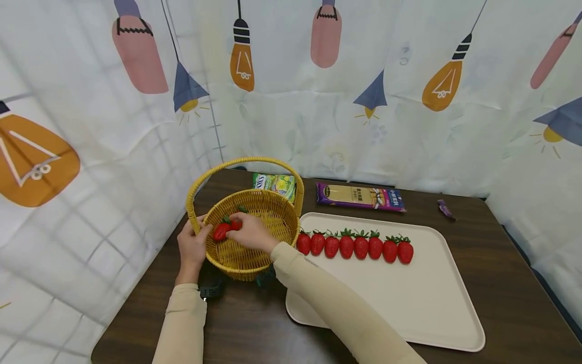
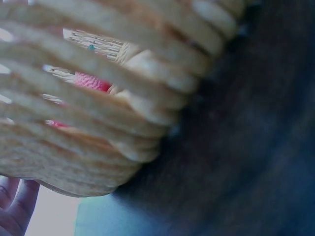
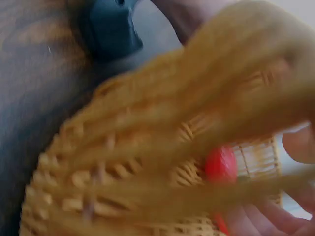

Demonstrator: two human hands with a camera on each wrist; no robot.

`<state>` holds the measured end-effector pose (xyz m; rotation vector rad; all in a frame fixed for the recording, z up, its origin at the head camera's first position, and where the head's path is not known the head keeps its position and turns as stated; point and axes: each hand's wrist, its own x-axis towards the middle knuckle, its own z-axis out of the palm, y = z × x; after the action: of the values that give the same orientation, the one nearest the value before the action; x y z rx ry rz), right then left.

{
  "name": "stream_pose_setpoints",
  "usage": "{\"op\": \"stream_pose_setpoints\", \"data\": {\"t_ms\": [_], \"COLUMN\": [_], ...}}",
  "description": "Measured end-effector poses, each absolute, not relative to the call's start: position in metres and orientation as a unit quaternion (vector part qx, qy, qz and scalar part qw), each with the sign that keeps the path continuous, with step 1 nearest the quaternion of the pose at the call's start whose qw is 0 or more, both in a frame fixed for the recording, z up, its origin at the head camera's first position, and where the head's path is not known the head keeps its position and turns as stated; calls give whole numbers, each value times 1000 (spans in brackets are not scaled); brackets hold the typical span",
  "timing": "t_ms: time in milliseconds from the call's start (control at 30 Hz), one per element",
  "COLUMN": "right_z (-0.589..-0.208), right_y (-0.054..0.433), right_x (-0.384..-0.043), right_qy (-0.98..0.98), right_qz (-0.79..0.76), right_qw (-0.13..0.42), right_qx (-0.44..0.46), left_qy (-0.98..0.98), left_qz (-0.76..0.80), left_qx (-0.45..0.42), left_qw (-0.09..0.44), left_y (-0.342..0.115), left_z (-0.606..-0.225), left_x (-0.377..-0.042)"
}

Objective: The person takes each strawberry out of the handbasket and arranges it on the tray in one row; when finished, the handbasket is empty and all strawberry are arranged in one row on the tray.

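Observation:
A yellow woven basket (image 1: 245, 268) with a tall arched handle stands on the table. My left hand (image 1: 193, 242) grips its left rim by the foot of the handle; fingers (image 2: 18, 209) of that hand appear at the lower left of the left wrist view. Inside the basket, my right hand (image 1: 252, 232) pinches a strawberry (image 1: 235, 225). Another red strawberry (image 1: 221, 232) lies right beside it, and a green leafy top (image 1: 242, 208) pokes out behind. The weave fills much of the right wrist view, with a strawberry (image 3: 220, 163) showing through.
A cream tray (image 1: 386, 298) right of the basket bears a row of several strawberries (image 1: 346, 246) along its upper part. Behind are a green snack bag (image 1: 275, 185), a purple-and-yellow packet (image 1: 360, 196) and a small purple wrapped candy (image 1: 445, 209). A printed curtain (image 1: 291, 126) encloses the table.

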<state>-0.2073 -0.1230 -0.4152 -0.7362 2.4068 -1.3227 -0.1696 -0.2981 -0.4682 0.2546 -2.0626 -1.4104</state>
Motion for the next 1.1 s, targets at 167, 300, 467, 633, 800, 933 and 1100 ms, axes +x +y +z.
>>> {"op": "stream_pose_setpoints", "data": {"t_ms": [167,300,467,633,800,933,1100], "right_z": [-409,-398,-390,-392,-393,-401,-415], "right_y": [-134,-139,-137,-130,-123,-124,-128], "right_x": [-206,-206,-215,-227,-237,-244,-248], "right_qy": [856,851,832,795,779,793,795], "right_qz": [-415,-396,-413,-493,-542,-521,-476], "right_qw": [171,200,235,252,224,226,276], "right_qx": [-258,-282,-287,-248,-222,-218,-257], "left_qy": [-780,-782,-777,-774,-765,-770,-772], "left_qz": [-538,-538,-546,-551,-564,-559,-547], "left_qx": [102,102,95,97,84,87,109], "left_qw": [302,300,299,297,297,296,306], "left_y": [-299,-300,-300,-298,-291,-291,-294], "left_z": [-468,-468,-468,-469,-470,-469,-468], "left_x": [-168,-168,-169,-170,-176,-174,-169]}}
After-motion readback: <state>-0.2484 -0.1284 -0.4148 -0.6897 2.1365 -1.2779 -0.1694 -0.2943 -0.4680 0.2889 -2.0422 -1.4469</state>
